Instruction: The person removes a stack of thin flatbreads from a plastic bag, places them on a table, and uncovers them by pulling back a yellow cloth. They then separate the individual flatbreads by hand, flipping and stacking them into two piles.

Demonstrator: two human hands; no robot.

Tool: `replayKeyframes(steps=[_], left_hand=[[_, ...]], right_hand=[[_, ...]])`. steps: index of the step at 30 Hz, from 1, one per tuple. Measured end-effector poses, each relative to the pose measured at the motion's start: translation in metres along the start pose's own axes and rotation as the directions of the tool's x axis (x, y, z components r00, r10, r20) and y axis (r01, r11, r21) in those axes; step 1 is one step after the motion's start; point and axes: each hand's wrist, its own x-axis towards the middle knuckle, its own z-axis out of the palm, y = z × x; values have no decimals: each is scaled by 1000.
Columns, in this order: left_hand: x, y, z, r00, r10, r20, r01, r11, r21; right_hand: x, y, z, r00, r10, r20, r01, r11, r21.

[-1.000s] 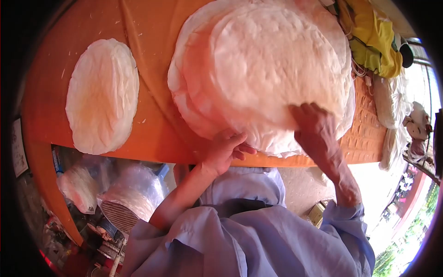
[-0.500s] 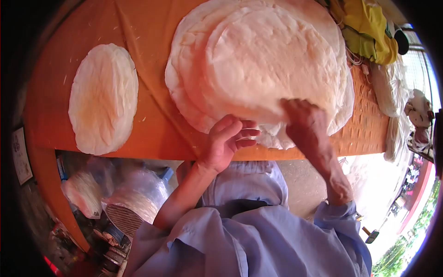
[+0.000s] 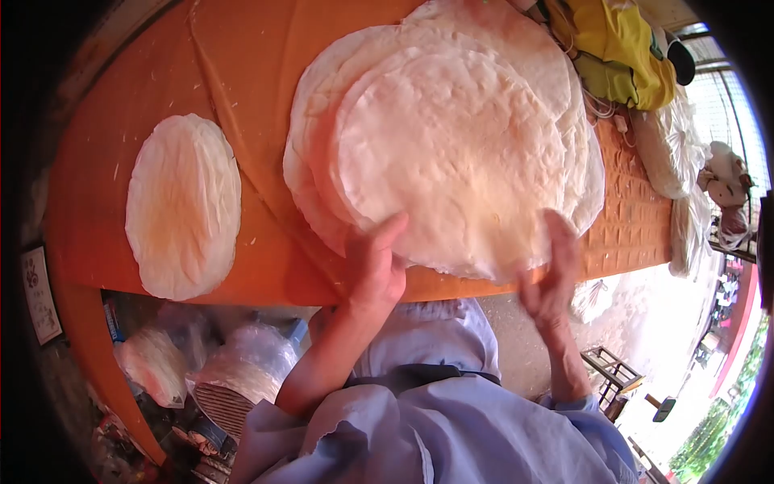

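Note:
A pile of pale, thin, round sheets that look like flatbread (image 3: 310, 173) lies on the orange table, its layers offset. The uppermost round sheet (image 3: 451, 153) has a bumpy, wrinkled surface. At its near left edge is my left hand (image 3: 375, 266), thumb reaching over the rim and apart from the fingers, which are partly hidden. My right hand (image 3: 552, 278) is by the near right edge, fingers spread and slightly blurred. Whether either hand bears any of the sheet's weight does not show. A smaller oval sheet (image 3: 184, 206) lies apart on the left.
The orange table (image 3: 266, 266) has a creased cover and a patterned right end. Yellow cloth (image 3: 621, 52) and white plastic bags (image 3: 665, 149) sit at the right. Plastic-wrapped bundles (image 3: 246, 355) are under the table, and a small metal frame (image 3: 611, 371) stands at the lower right.
My right hand has drawn back from the top of the pile to its near right edge and spread its fingers. My left hand has turned against the near left edge. The view has shifted slightly.

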Motion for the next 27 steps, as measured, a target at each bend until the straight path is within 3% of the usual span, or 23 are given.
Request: replayKeyframes(steps=[1, 2, 3, 4, 6, 7, 8, 10, 13, 16, 20, 21, 24, 25, 27], left_hand=[[-3, 7, 4, 999, 8, 35, -6, 999, -52], [-6, 12, 2, 999, 18, 48, -16, 999, -38], [-9, 21, -3, 997, 28, 66, -27, 999, -20], [-10, 30, -10, 996, 38, 85, -38, 999, 1], [1, 36, -47, 989, 38, 142, -62, 983, 174], [15, 34, -73, 995, -65, 72, 53, 986, 157], [17, 34, -82, 997, -50, 61, 39, 986, 163], [19, 34, -89, 998, -33, 49, 25, 985, 172], [25, 41, -110, 994, -106, 37, 103, 991, 89], [28, 53, -114, 989, -147, 7, 146, 987, 68], [13, 82, -89, 987, -157, 29, 159, 985, -71], [12, 87, -80, 985, -163, 47, 168, 979, -116], [-1, 98, -52, 991, -115, 75, 127, 975, -182], [-7, 102, -45, 989, -122, 89, 138, 969, -204], [-16, 106, -43, 985, -121, 123, 143, 971, -191]], right_hand=[[-8, 21, 4, 931, 356, -87, -329, 916, 229], [-10, 34, 4, 818, 567, 93, -511, 644, 569], [-9, 45, 4, 676, 658, 332, -597, 224, 770], [-3, 46, 4, 539, 608, 582, -565, -251, 786], [7, 22, 17, 581, 517, 629, -482, -404, 778], [12, 10, 26, 609, 559, 563, -536, -234, 811], [11, 15, 37, 599, 555, 577, -630, -118, 767], [21, 4, 33, 613, 538, 578, -624, -119, 772], [25, -11, 7, 657, 499, 565, -743, 304, 596], [14, 8, 27, 584, 655, 479, -808, 415, 418], [-10, -4, 36, 548, 642, 537, -766, 127, 630], [-22, -4, 39, 482, 672, 563, -769, 16, 639], [-66, 0, 52, 383, 377, 843, -588, -605, 537], [-67, -2, 54, 423, 11, 906, -642, -701, 309], [-50, -27, 66, 530, 109, 841, -496, -764, 411]])
